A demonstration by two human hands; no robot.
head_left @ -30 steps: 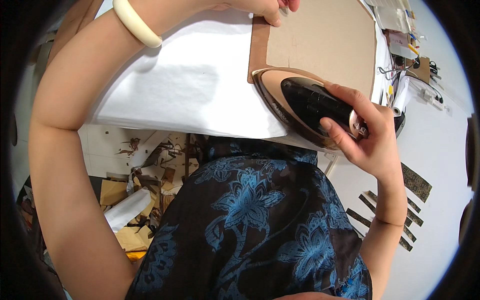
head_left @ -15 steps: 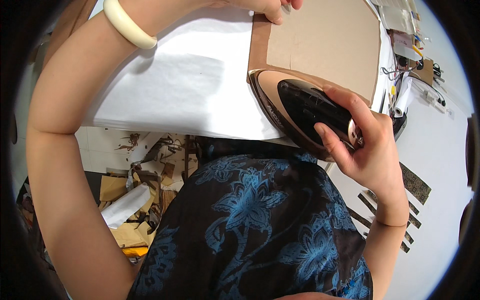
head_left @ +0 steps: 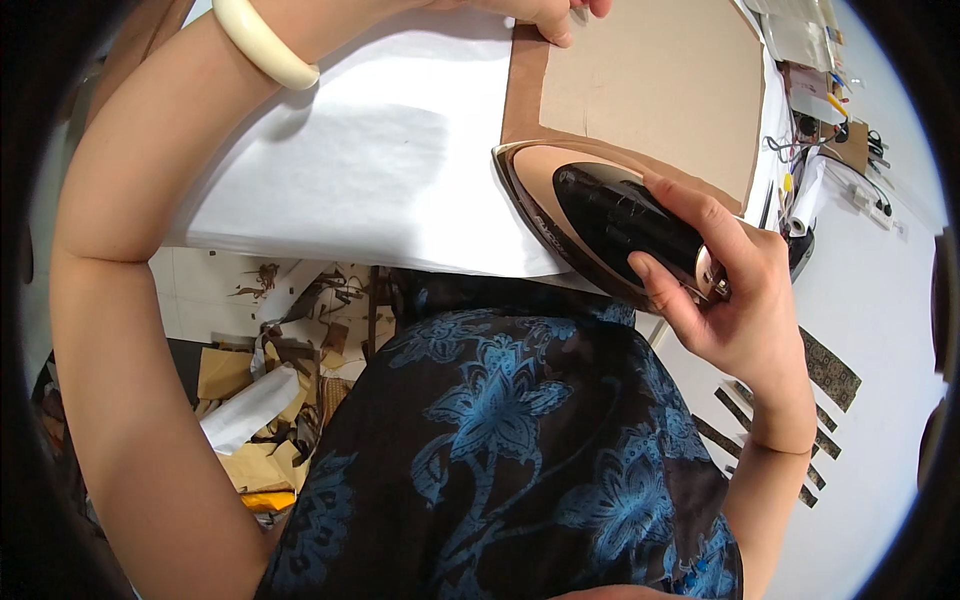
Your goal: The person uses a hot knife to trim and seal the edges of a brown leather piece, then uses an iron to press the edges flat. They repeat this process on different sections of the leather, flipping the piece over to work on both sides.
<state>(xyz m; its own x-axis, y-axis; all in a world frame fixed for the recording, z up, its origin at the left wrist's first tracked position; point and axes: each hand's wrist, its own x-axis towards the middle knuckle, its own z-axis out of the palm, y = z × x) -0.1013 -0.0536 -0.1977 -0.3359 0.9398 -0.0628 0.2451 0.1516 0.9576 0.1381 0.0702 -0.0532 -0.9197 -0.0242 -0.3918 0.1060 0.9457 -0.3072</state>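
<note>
My right hand (head_left: pixel 745 290) grips a clothes iron (head_left: pixel 620 215) with a black top and rose-gold sides. The iron lies along the near edge of a brown sheet (head_left: pixel 522 85), its tip at the sheet's near-left corner. A beige panel (head_left: pixel 655 80) covers most of that sheet, leaving a brown border. At the top, my left hand (head_left: pixel 530 15) is partly cut off by the picture's edge. Its closed fingers rest at the panel's left side, around something small and greyish that I cannot make out. A cream bangle (head_left: pixel 262 45) circles my left wrist.
White paper (head_left: pixel 370 170) covers the table left of the brown sheet. Cables, a white roll (head_left: pixel 806 195) and a power strip (head_left: pixel 872 204) lie at the right. Below left, the floor holds scraps and brown paper packets (head_left: pixel 228 372). Dark patterned strips (head_left: pixel 832 368) lie lower right.
The iron and my right hand have stayed almost in place. The brown sheet and my left hand appear slightly farther right and higher in the picture.
</note>
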